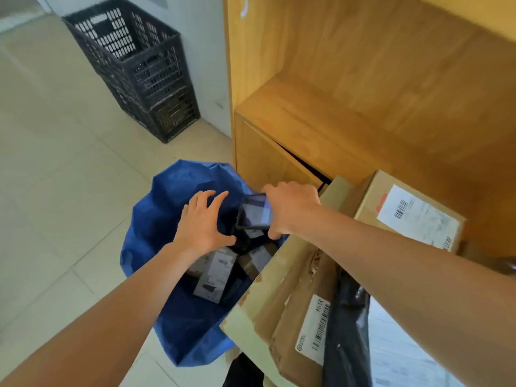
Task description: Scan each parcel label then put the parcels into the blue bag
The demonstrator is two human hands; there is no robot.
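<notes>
Left hand (202, 227) splayed over blue bag (170, 196) (palm down), right hand (290, 208) gripping phone (255, 212)

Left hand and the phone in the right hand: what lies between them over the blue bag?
Head view: nothing solid. The left hand hovers open, apart from the phone; in the gap shows only the blue bag mouth with parcels below.

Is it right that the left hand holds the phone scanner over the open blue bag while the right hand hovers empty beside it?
Not quite: the hands are swapped. In the head view the right hand holds the phone scanner over the open blue bag, while the left hand hovers empty beside it, fingers spread.
</notes>
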